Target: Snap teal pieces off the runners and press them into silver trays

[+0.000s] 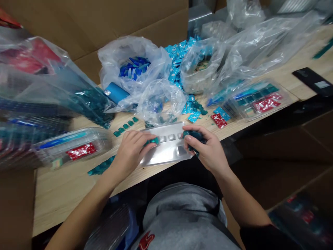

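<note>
A clear plastic tray (pixel 162 156) with small square recesses lies at the table's front edge, between my hands. My left hand (pixel 132 147) reaches over its left end, thumb and fingers closed on a small teal square piece (pixel 154 140) at the row of recesses. Several recesses to the right of that piece show bare plastic. My right hand (pixel 208 146) is curled round a cluster of dark teal pieces (pixel 196 135) above the tray's right end. Its palm is hidden. A short row of teal pieces (pixel 126 126) lies on the table beyond my left hand.
Filled clear packs (pixel 75 142) stand left, another pack (pixel 260 99) right. Behind are a bag of blue pieces (pixel 135 67), light-blue sachets (pixel 179 57) and a small open bag (pixel 161 104). A red sachet (pixel 219 120) and a black phone (pixel 313 81) lie to the right.
</note>
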Motion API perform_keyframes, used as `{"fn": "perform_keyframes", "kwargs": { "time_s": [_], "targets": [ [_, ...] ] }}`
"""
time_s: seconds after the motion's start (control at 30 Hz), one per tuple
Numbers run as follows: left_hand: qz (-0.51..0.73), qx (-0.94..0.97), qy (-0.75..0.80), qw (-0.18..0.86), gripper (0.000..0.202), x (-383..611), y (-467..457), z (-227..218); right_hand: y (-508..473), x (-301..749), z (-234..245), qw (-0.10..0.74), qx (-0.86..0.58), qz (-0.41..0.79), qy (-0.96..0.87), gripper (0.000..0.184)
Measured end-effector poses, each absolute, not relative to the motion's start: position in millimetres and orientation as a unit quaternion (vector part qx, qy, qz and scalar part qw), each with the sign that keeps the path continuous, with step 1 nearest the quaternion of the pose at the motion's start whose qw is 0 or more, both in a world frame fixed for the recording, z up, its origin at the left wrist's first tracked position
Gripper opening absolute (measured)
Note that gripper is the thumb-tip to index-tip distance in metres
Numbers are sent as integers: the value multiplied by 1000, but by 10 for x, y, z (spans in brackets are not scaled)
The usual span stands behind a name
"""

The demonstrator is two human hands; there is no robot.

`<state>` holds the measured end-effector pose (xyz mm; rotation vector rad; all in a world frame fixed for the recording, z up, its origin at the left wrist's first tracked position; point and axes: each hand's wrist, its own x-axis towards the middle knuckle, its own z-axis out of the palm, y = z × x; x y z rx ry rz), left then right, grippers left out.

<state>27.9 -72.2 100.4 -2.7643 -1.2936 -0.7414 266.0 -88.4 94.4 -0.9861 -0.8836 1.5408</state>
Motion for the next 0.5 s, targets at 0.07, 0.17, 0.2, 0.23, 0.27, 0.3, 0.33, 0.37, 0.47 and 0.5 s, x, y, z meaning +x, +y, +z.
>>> {"fn": "perform_keyframes", "kwargs": {
  "time_s": [0.07,0.17,0.2,0.23,0.27,0.3,0.33,0.37,0.47,0.5],
  "targets": [
    [-264,-863,-427,-60,28,319,-762,1100,-860,2590,986,512,-387,677,-360,32],
    [-325,-837,-422,-124,24,457,-821,1309,-840,2500,1039,501,-356,711,-342,33],
    [-338,-836,-411,-139,22,518,-833,1371,-841,2480,1054,500,-347,718,-338,33],
    [-341,-838,-399,-149,22,580,-838,1422,-845,2465,1068,497,-338,725,-336,34],
    [-337,-844,-388,-156,23,638,-837,1458,-851,2456,1081,493,-328,733,-335,34],
    [-329,-851,-377,-159,25,688,-829,1478,-860,2452,1094,488,-319,740,-336,34],
    [-324,-857,-369,-155,27,725,-819,1487,-871,2452,1105,483,-309,747,-336,33],
    [-322,-862,-364,-146,26,748,-807,1486,-881,2456,1116,480,-301,752,-336,31],
    [-335,-858,-373,-109,21,747,-794,1468,-908,2481,1146,481,-293,751,-345,23],
    [-336,-858,-377,-94,22,734,-800,1468,-913,2489,1157,482,-300,744,-353,22]
  ]
}}
